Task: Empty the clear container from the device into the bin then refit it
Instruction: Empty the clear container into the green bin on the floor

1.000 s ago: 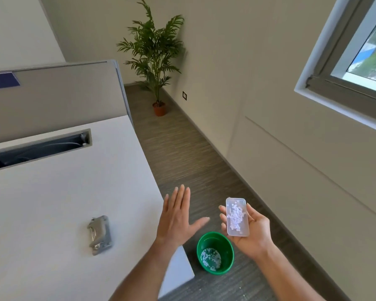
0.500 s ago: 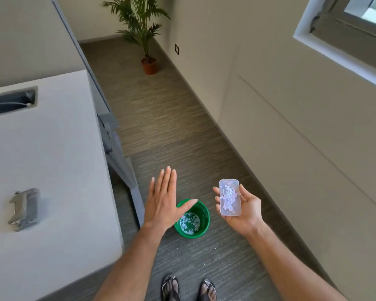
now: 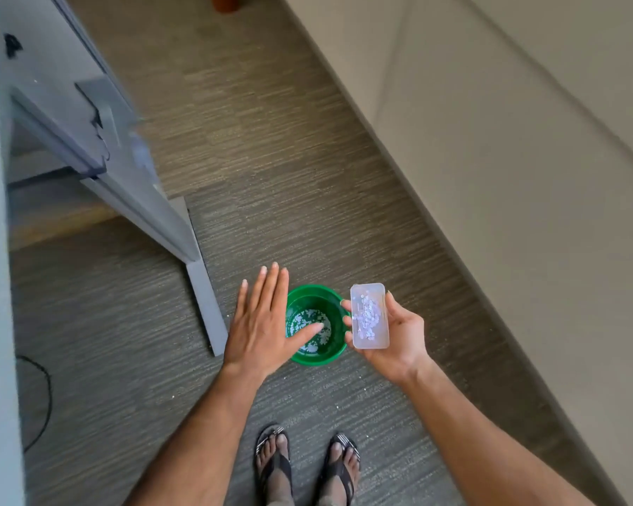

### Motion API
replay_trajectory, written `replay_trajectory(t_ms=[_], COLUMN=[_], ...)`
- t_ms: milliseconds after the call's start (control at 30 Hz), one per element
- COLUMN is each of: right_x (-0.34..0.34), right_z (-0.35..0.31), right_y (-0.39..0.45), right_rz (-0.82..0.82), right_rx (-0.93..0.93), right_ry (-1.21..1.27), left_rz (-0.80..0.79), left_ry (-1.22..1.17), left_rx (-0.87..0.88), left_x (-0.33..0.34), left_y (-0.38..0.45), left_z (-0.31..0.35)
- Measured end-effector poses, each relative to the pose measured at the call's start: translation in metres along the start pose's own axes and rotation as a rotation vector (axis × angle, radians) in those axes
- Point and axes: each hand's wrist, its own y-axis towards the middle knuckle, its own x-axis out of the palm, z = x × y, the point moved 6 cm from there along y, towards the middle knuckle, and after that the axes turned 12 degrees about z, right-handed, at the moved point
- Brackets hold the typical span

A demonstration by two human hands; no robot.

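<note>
A grey desk leg [image 3: 198,286] slants down to the carpeted floor [image 3: 271,177] at the left, its foot ending just left of the left hand [image 3: 260,326]. A dark cable [image 3: 41,396] loops on the carpet near the left edge, and a beige wall [image 3: 508,177] runs along the right. Two feet in black flip-flops [image 3: 304,465] stand at the bottom, just short of the green bin [image 3: 317,325], which sits on the floor between the two hands and has white paper bits lying in its bottom.

The left hand is spread flat, palm down, fingers straight and close together, holding nothing; it hangs over the bin's left rim, the thumb reaching across the opening and covering part of it from this view.

The right hand [image 3: 395,334] is palm up, fingers loosely curled around the clear container [image 3: 369,315]. The fingertips [image 3: 346,319] show at its left edge and the thumb lies along its right side. The container lies roughly level, open side up, with a pile of small white paper discs inside. It is held just right of the bin, its left edge overlapping the bin's right rim in this view.
</note>
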Motion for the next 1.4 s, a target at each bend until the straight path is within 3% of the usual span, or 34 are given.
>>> replay_trajectory(t_ms=[367, 500, 667, 800, 1067, 1300, 1400], right_x=[-0.052, -0.050, -0.038, -0.028, -0.022, -0.026, -0.019], right_z=[0.083, 0.099, 0.104, 0.108, 0.103, 0.088, 0.072], right_y=[0.235, 0.268, 0.279, 0.271, 0.254, 0.224, 0.197], right_rz=[0.056, 0.108, 0.227, 0.293, 0.311, 0.296, 0.250], right_rx=[-0.152, -0.354, -0.738, -0.914, -1.024, -1.009, -0.941], right_ry=[-0.359, -0.723, -1.356, -1.585, -1.678, -1.422, -1.189], left_rz=[-0.084, -0.099, -0.116, -0.121, -0.116, -0.115, -0.080], left_ry=[0.008, 0.045, 0.076, 0.105, 0.092, 0.076, 0.044], left_rx=[-0.021, -0.031, -0.015, -0.008, -0.019, -0.039, -0.062], left_x=[0.209, 0.242, 0.256, 0.255, 0.248, 0.223, 0.192], left_y=[0.008, 0.000, -0.007, -0.010, -0.008, -0.013, -0.006], left_z=[-0.046, -0.061, -0.069, -0.071, -0.068, -0.055, -0.040])
